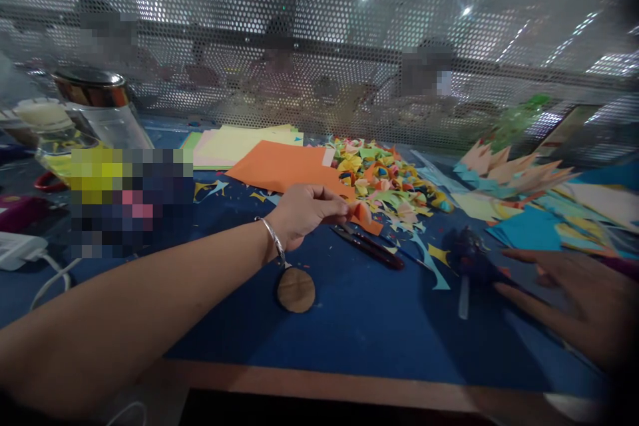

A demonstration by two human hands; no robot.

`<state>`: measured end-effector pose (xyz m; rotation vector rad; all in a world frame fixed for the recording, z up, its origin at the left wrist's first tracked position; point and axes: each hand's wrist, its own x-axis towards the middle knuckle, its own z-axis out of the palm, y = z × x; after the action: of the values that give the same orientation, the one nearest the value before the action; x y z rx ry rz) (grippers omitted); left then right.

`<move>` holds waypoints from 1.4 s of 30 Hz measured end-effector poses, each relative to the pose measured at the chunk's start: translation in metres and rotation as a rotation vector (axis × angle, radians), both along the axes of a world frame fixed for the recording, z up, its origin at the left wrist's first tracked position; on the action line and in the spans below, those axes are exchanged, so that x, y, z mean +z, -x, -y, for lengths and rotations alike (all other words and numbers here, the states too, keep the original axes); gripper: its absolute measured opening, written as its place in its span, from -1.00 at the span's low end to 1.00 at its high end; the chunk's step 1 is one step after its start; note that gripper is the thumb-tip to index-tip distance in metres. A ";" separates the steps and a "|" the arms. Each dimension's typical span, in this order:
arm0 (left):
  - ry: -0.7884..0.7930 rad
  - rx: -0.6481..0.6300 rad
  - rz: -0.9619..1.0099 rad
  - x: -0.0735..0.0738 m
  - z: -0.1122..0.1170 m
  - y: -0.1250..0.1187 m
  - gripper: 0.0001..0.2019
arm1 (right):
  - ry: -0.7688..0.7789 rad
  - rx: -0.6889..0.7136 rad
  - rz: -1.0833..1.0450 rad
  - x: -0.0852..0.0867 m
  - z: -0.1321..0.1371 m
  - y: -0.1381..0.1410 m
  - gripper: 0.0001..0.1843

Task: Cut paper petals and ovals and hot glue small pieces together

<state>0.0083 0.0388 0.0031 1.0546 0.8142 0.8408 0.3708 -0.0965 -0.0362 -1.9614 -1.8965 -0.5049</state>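
Note:
My left hand (pixel 307 213), with a silver bangle at the wrist, pinches a small curled piece of orange paper (pixel 363 213) over the table. Just below that hand lies a round brown cardboard disc (pixel 296 291). A pair of scissors (pixel 372 249) with dark red handles rests beside the pinched paper. At the right, my right hand (pixel 564 293) is blurred, its thumb and forefinger stretched apart. Near its fingertips sits a dark, blurred object (pixel 469 246), with a pale translucent stick (pixel 464 296) by it; its kind is unclear.
Behind my left hand are an orange sheet (pixel 284 163), pale yellow sheets (pixel 249 143) and a heap of coloured scraps (pixel 384 176). Pointed folded paper pieces (pixel 514 170) stand at the right. Jars (pixel 112 113) and a white cable (pixel 54 273) are left. A perforated screen (pixel 319 80) borders the back.

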 end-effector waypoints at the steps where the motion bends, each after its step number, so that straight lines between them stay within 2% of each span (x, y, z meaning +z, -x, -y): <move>1: -0.004 0.001 0.000 0.000 0.000 0.000 -0.85 | 0.041 0.052 -0.032 0.008 0.002 0.014 -0.51; 2: -0.008 0.001 -0.001 0.000 0.000 0.000 -0.86 | 0.011 0.037 -0.067 0.016 0.003 0.032 -0.50; 4: -0.019 -0.004 -0.002 0.000 0.001 0.000 -0.87 | 0.088 0.040 -0.140 0.032 0.001 0.075 -0.53; 7: -0.028 -0.018 0.009 0.000 0.003 0.001 -0.86 | 0.139 0.165 -0.261 0.051 -0.015 0.136 -0.50; 9: -0.030 -0.025 0.025 0.001 0.004 0.001 -0.85 | 0.121 0.238 -0.274 0.056 -0.031 0.161 -0.53; 11: -0.032 -0.029 0.037 0.001 0.005 0.001 -0.84 | 0.105 0.312 -0.274 0.057 -0.048 0.173 -0.57; 15: -0.040 -0.048 0.044 0.001 0.005 0.000 -0.86 | 0.087 0.389 -0.248 0.053 -0.069 0.175 -0.67; 21: -0.050 -0.101 0.067 -0.003 0.001 -0.001 -0.88 | 0.089 0.393 -0.299 0.050 -0.076 0.177 -0.67; 27: -0.298 -0.050 -0.138 -0.007 -0.006 0.002 -0.85 | 0.156 0.401 -0.429 0.041 -0.080 0.179 -0.65; 30: -0.433 0.056 -0.244 -0.005 -0.011 0.005 -0.85 | 0.266 0.404 -0.483 0.036 -0.081 0.178 -0.62; 35: -0.590 0.207 -0.300 -0.005 -0.021 0.009 -0.90 | 0.394 0.485 -0.408 0.029 -0.082 0.177 -0.64; 39: -0.660 0.223 -0.332 -0.004 -0.027 0.012 -0.93 | 0.356 0.515 -0.343 0.026 -0.081 0.179 -0.67; 42: -0.709 0.188 -0.404 -0.001 -0.031 0.017 -0.96 | 0.333 0.551 -0.319 0.026 -0.080 0.179 -0.67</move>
<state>-0.0083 0.0694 0.0023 1.8354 0.9881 1.1337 0.1916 -0.0164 -0.0098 -1.4656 -2.2711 0.2763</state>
